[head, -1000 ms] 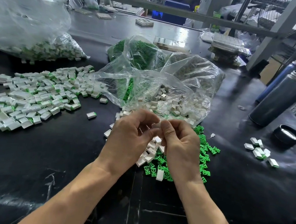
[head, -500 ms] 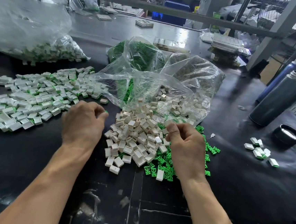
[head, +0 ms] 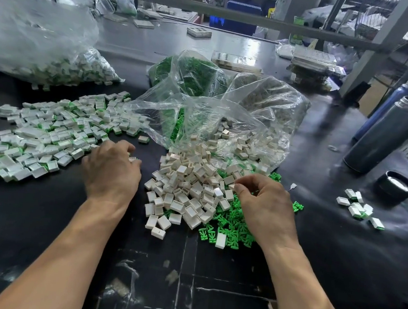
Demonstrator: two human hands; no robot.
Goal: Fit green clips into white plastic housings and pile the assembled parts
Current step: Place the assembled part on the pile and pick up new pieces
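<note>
A heap of loose white housings [head: 189,188] lies in the middle of the black table, with green clips [head: 231,221] spread under and in front of it. Assembled white-and-green parts [head: 42,136] cover the table to the left. My left hand [head: 111,170] rests palm down at that pile's right edge, and a white part [head: 132,158] shows between its thumb and forefinger. My right hand [head: 267,207] hovers over the clips, its curled thumb and forefinger pinching a white housing [head: 231,186] at the heap's right side.
Open clear bags of housings [head: 264,115] and of green clips [head: 190,75] lie behind the heap. A bag of assembled parts [head: 57,65] sits far left. Two metal flasks [head: 387,132], a black lid [head: 397,185] and a few assembled parts [head: 360,206] are at the right.
My hands were together over the heap. The left one swung left to the assembled pile. The right one dropped to the heap's right side and now reaches its fingertips onto a housing.
</note>
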